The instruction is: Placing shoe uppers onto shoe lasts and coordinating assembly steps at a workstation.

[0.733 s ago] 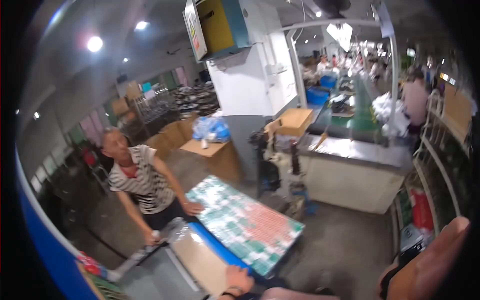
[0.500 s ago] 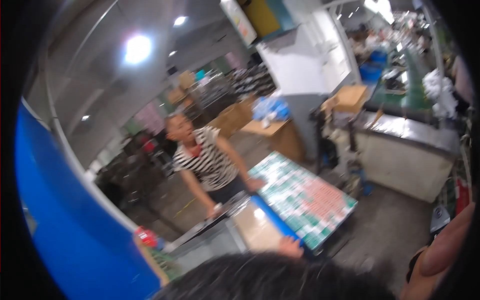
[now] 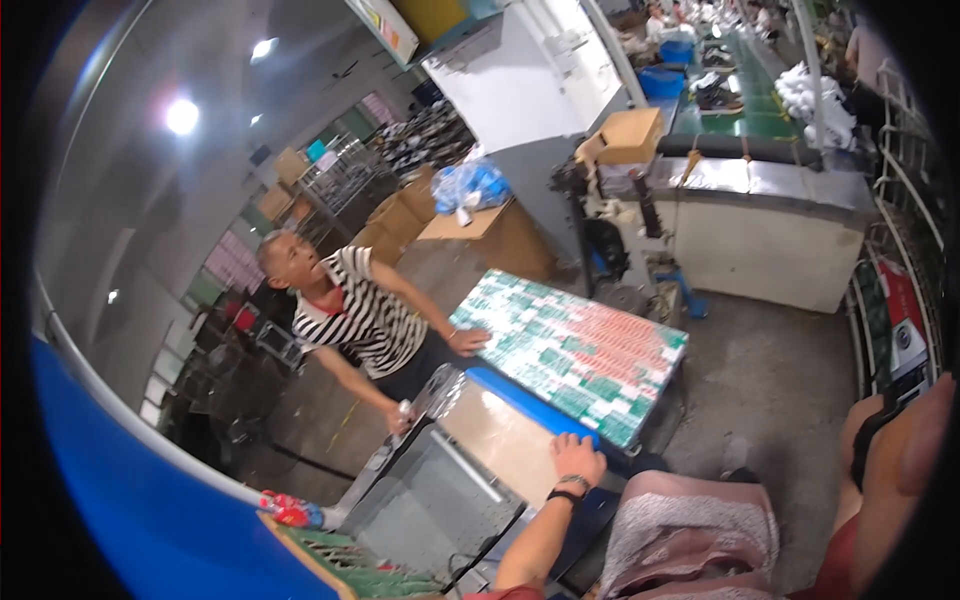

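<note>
My left hand [image 3: 578, 460], with a dark bracelet at the wrist, lies with its fingers spread over the edge of a tan board [image 3: 500, 430] and the blue strip [image 3: 530, 403] along it. Nothing is gripped in it. At the right rim my right arm [image 3: 900, 490] is bent up, close to the camera; its fingers cannot be made out. Across the machine stands a person in a striped top [image 3: 370, 325]. One of that person's hands rests on the green, white and red patterned table top [image 3: 575, 355], the other on the machine's far end.
A grey metal machine bed [image 3: 425, 490] adjoins the tan board. A blue panel [image 3: 130, 470] curves along the left. Behind are a carton [image 3: 490, 222] with blue plastic bags [image 3: 470, 187], a pole-mounted machine [image 3: 605, 230], and a green conveyor [image 3: 750, 110]. Racks [image 3: 900, 200] stand at right.
The view has shifted, so the scene sits farther left and is sharper. Dark hair at the lower edge has gone; my left forearm and pinkish patterned cloth now show. My left hand stays on the edge.
</note>
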